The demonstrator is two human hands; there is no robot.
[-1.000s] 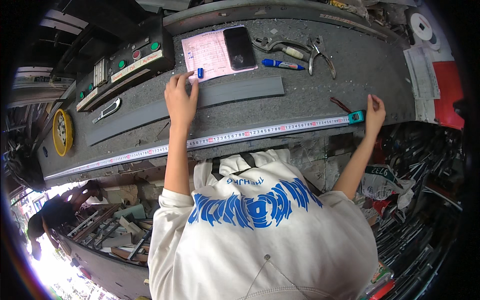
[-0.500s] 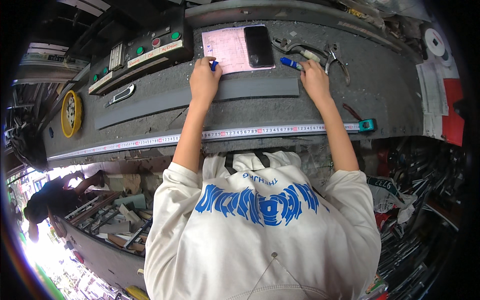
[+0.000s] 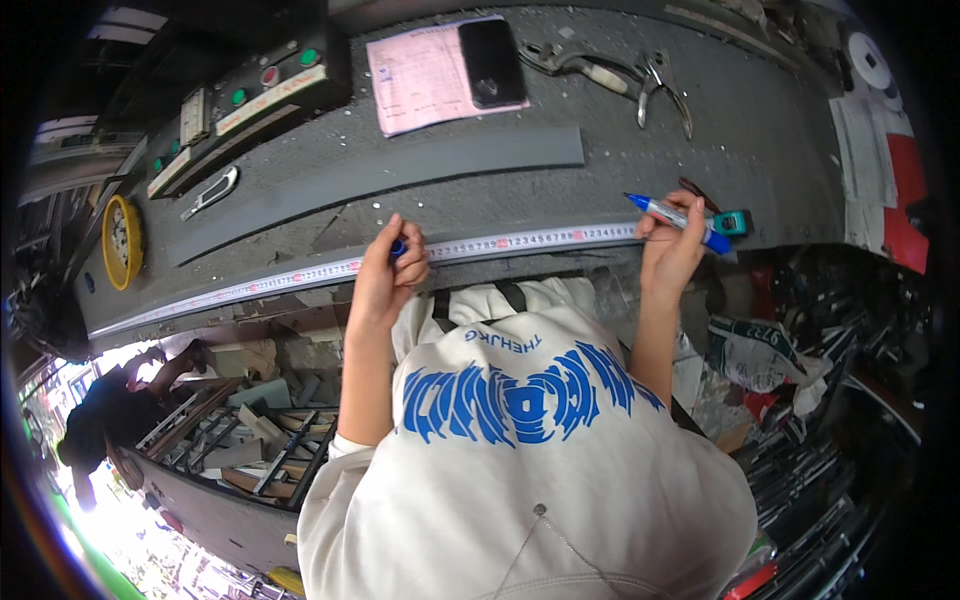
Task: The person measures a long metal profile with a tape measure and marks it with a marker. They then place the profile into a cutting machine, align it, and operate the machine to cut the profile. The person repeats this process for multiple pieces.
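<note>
My right hand (image 3: 672, 245) is closed around a blue-and-white marker (image 3: 668, 215), its dark nib pointing left and bare. Between the fingers of my left hand (image 3: 385, 270) is a small blue marker cap (image 3: 398, 247). Both hands are above the near side of the bench, close to an extended tape measure blade (image 3: 540, 239). The teal tape measure case (image 3: 733, 223) lies just beyond my right hand. Farther back, a flat grey strip (image 3: 430, 160) lies along the bench, apart from both hands.
A pink paper (image 3: 415, 85) with a black phone (image 3: 492, 65) on it lies at the back. Right of them are pliers (image 3: 655, 95). At left are a utility knife (image 3: 212, 193), a yellow bowl (image 3: 120, 243) and a button control box (image 3: 250, 105). Another person (image 3: 100, 410) is at lower left.
Both hands have drawn back from the pink paper and pliers toward my body. The marker, formerly beside the phone, has been lifted in my right hand; the cap has come along in my left.
</note>
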